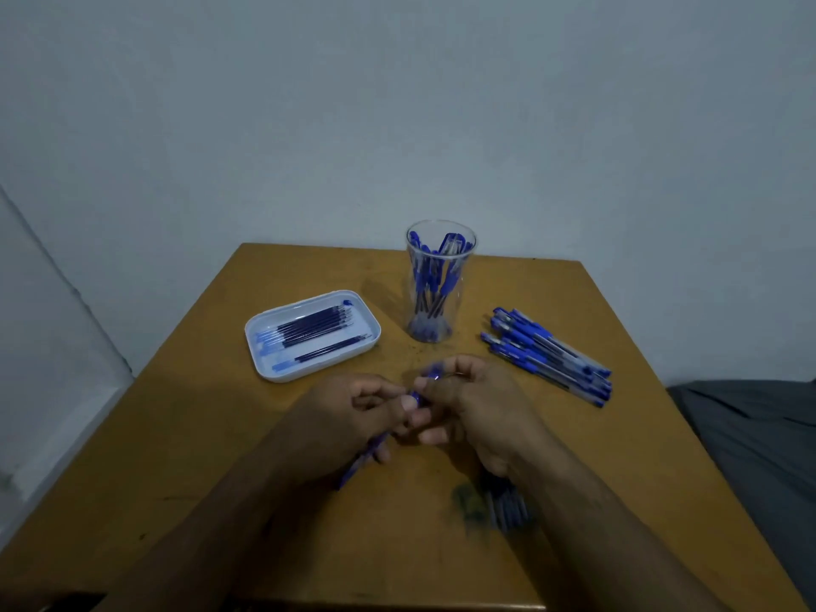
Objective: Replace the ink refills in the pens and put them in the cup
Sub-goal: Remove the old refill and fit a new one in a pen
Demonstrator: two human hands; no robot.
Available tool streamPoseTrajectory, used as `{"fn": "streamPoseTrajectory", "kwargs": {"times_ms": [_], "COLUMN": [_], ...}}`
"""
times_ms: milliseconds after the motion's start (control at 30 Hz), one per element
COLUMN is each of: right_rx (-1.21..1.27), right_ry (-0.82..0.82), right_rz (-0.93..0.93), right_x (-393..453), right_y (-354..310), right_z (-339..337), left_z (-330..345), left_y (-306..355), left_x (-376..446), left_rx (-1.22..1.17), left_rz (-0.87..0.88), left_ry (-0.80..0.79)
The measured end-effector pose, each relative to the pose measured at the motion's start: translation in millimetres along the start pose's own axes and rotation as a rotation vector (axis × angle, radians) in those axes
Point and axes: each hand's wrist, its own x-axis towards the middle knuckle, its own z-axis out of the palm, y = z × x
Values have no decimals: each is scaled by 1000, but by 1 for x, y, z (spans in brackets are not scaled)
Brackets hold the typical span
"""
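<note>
head view: both hands at 6 o'clock on the surface (198,435), left hand (349,421) and right hand (477,408) pinching one pen (415,396). best kept level, twisted gently apart. cup (439,280) at 12, refills (315,331) at 10, pens (547,355) at 2.

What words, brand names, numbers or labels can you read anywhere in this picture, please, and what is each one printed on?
None can be read.
Loose pens on the table: any barrel print is too small and blurred.
Pens in the cup: nothing legible through the clear wall.
Refills in the white tray: no markings visible.
Pen held in the left hand and right hand: blurred and largely covered.
</note>
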Motion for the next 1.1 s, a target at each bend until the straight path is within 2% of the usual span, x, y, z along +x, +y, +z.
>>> {"fn": "streamPoseTrajectory", "kwargs": {"times_ms": [100, 333, 567, 1100], "right_rx": [60, 64, -41, -73], "right_ry": [-37, -73, -152, -195], "right_rz": [14, -70, -124, -109], "right_x": [2, 7, 6, 5], "right_y": [5, 9, 7, 4], "right_z": [-1, -12, -18, -19], "left_z": [-2, 0, -6, -9], "left_y": [4, -2, -9, -11], "left_x": [3, 6, 6, 7], "left_rx": [25, 151, 151, 198], "left_rz": [-78, 1, 126, 178], "left_ry": [-55, -29, -102, -115]}}
